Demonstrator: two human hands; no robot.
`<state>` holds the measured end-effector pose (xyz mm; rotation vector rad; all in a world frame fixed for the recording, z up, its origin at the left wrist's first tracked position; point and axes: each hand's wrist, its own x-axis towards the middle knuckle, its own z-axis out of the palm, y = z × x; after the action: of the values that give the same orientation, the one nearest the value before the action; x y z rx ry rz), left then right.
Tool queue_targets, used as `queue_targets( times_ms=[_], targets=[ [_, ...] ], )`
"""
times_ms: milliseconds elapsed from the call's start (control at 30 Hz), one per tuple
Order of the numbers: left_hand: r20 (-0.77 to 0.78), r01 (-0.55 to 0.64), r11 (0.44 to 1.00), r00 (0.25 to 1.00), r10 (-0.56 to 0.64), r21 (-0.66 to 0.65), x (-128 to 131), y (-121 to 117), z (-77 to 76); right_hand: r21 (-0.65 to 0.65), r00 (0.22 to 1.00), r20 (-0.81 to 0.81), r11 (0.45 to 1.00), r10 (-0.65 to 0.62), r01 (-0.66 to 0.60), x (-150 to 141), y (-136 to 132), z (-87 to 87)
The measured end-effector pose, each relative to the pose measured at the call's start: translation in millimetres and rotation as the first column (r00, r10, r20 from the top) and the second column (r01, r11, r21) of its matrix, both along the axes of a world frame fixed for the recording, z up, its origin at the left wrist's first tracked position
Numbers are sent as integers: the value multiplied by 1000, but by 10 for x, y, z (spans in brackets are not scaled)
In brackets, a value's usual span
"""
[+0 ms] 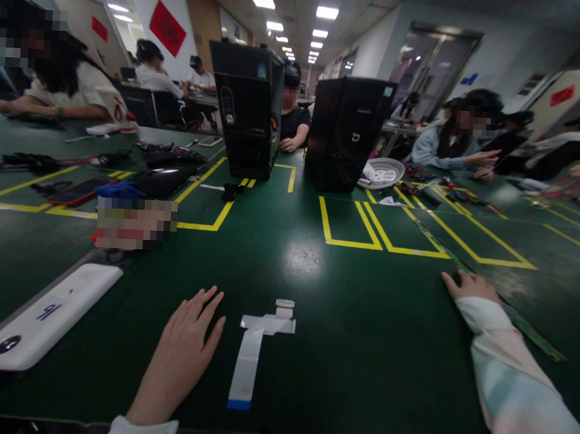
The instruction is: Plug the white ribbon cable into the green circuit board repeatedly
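Observation:
A white flat ribbon cable (247,364) with a blue end lies on the green table, folded sideways near its top, with a small connector (285,304) at the upper end. My left hand (189,335) rests palm down just left of the cable, fingers stretched out, holding nothing and apart from it. Far to the right, my right hand (473,288) lies on the table beside a long thin green strip (531,330). Its thumb side is spread; the other fingers are partly hidden, and whether they touch the strip is unclear.
A white device (46,314) lies at the left. Two black computer towers (249,111) stand at the back. Yellow tape outlines (351,245) mark the table. Dark cables (35,159), a phone (80,191) and a white basket (389,170) lie around. Other people sit across and beside.

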<state>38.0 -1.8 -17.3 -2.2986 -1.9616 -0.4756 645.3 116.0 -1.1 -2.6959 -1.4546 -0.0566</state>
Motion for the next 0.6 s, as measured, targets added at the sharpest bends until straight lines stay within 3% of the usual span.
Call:
queue_targets(
  times_ms=[133,233,433,533,600],
  targets=[
    [-13,7,1000,1000,-7,10,6,1,-9,-21,993,-1,993,119,-119,38,-74,-5],
    [-12,5,1000,1000,-5,5,0,1,-16,32,974,-3,973,228,-227,48,-203,-49],
    [17,0,1000,1000,1,-23,-8,-4,-7,229,851,-94,843,517,-487,150,-490,-152],
    [24,-11,999,1000,11,-36,-4,-3,3,290,851,-76,828,520,-480,258,-580,-181],
    [24,-8,999,1000,9,-39,-3,-1,8,318,919,-4,871,395,-374,304,-631,-198]
  ],
)
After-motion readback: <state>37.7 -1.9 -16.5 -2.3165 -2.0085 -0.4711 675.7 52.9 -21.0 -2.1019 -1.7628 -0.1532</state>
